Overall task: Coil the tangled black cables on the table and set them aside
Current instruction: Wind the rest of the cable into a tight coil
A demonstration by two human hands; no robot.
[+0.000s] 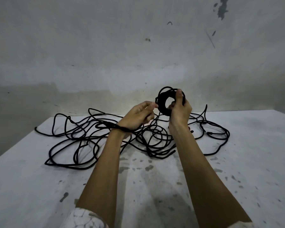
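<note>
A small, tight coil of black cable (163, 102) is held up above the table, and my right hand (179, 111) grips its right side with the thumb over the top. My left hand (138, 116) pinches a strand at the coil's left edge. A strand of cable also lies across my left wrist. Below the hands a loose tangle of black cables (82, 142) sprawls over the far half of the white table (39, 186), reaching from the left side across to the right loops (219, 134).
The table top is white with grey stains, and its left edge runs diagonally at the frame's left. A stained grey wall (138, 46) rises right behind the table. The near part of the table carries only my forearms.
</note>
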